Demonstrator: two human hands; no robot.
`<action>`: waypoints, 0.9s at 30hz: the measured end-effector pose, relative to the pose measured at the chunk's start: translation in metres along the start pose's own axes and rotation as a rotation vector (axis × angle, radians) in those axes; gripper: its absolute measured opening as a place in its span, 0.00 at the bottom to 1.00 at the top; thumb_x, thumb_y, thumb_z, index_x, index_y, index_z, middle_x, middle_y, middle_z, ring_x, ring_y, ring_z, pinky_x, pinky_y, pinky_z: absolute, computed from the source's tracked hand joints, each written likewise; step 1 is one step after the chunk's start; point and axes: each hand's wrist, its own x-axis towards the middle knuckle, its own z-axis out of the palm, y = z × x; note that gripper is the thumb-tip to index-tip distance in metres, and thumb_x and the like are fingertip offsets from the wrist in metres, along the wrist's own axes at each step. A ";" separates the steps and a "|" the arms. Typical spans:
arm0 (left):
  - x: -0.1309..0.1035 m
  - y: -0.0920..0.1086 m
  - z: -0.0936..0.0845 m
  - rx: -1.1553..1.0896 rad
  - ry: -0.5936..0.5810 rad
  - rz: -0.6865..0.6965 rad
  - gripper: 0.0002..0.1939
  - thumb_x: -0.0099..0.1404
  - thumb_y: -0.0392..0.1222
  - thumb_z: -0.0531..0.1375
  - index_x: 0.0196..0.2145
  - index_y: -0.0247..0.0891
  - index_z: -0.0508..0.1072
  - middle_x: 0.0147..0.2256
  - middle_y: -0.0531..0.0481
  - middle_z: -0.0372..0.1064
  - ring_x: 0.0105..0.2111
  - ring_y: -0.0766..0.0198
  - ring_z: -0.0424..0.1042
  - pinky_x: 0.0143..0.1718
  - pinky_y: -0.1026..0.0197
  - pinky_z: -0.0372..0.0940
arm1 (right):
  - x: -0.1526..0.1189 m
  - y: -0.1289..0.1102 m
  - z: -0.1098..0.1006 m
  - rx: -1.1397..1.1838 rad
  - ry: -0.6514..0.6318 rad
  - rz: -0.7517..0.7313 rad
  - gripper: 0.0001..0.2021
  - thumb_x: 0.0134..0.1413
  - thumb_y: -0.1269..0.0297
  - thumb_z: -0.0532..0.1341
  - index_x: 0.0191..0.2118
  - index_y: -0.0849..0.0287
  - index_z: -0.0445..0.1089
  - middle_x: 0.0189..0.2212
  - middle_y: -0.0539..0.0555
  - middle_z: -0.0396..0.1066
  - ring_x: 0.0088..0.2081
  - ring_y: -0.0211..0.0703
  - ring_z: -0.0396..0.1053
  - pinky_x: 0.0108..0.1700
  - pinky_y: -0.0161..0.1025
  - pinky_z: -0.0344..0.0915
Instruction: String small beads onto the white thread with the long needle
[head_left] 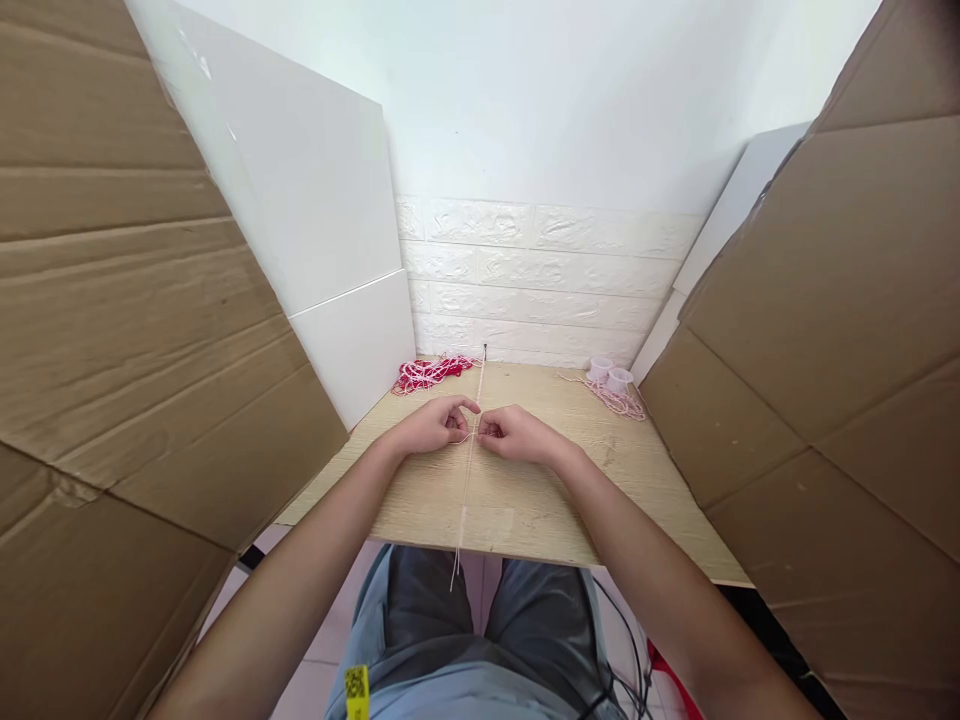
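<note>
A thin pale cord (466,490) runs from a small nail (485,347) at the back of the table, down between my hands and over the front edge, where its ends hang loose. My left hand (436,424) is just left of this cord, its index finger reaching toward it and the other fingertips pinching a fine thread. Close on the right side, my right hand (517,434) has its fingers curled and pinched on the thread too. The thread crosses the cord between the two hands. Its exact path behind the fingers is hidden.
Red and pink-white cords (431,373) lie in a heap at the back left. At the back right are clear plastic cups (619,381) and a pink cord bundle (616,402). Cardboard panels (150,300) flank the wooden table (540,510) on both sides.
</note>
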 end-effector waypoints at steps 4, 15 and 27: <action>0.002 0.002 -0.001 -0.035 0.091 0.018 0.21 0.58 0.39 0.60 0.50 0.40 0.67 0.32 0.53 0.68 0.33 0.64 0.67 0.35 0.61 0.62 | 0.001 0.001 0.001 -0.003 0.039 -0.019 0.05 0.53 0.71 0.57 0.29 0.61 0.67 0.25 0.48 0.67 0.26 0.34 0.60 0.30 0.32 0.52; 0.004 0.009 -0.003 -0.153 0.276 0.058 0.19 0.58 0.41 0.60 0.48 0.38 0.67 0.29 0.54 0.65 0.32 0.64 0.69 0.36 0.61 0.63 | 0.007 0.011 0.008 -0.029 0.144 -0.101 0.07 0.53 0.76 0.59 0.35 0.62 0.73 0.35 0.55 0.67 0.37 0.39 0.65 0.43 0.34 0.60; 0.006 0.002 -0.005 0.145 0.436 0.044 0.14 0.60 0.41 0.58 0.43 0.39 0.73 0.31 0.53 0.66 0.24 0.68 0.59 0.28 0.63 0.57 | 0.008 0.021 0.013 0.045 0.168 0.029 0.14 0.50 0.77 0.60 0.44 0.59 0.69 0.41 0.53 0.62 0.32 0.35 0.61 0.41 0.35 0.60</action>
